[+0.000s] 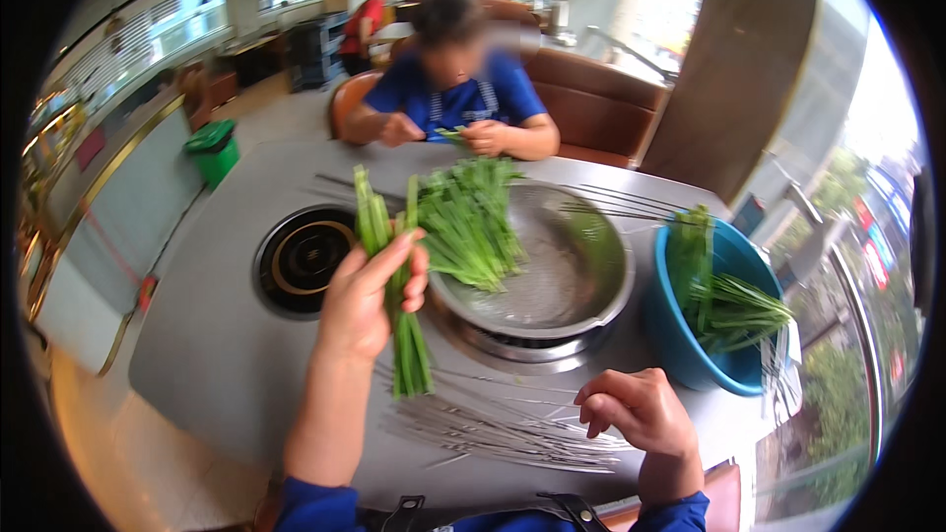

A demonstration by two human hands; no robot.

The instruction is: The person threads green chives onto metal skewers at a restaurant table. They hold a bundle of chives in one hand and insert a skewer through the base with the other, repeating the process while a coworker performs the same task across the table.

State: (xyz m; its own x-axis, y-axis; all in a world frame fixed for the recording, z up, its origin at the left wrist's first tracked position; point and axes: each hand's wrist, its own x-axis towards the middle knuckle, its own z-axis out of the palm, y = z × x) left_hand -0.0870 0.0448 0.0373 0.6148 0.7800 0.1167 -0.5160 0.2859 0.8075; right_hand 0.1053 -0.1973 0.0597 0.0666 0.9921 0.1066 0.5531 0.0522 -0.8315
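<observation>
My left hand (373,288) is closed around a bunch of cut green leaves, likely garlic chives (412,355), held upright over the table. My right hand (639,410) is raised with curled fingers above the right end of a loose pile of metal skewers (510,432); whether it holds a skewer cannot be told. Beyond my hands a wide steel bowl (562,273) stands on a round metal-rimmed fitting, with a heap of the same greens (469,222) at its left side. More greens (739,310) lie in a blue plastic tub (676,332) on the right.
A black round cooktop (307,262) is set in the grey table (214,325) at left. Several more skewers (628,199) lie by the bowl's far right edge. A person in blue (458,89) sits opposite, handling greens. A green bin (214,151) stands on the floor at left.
</observation>
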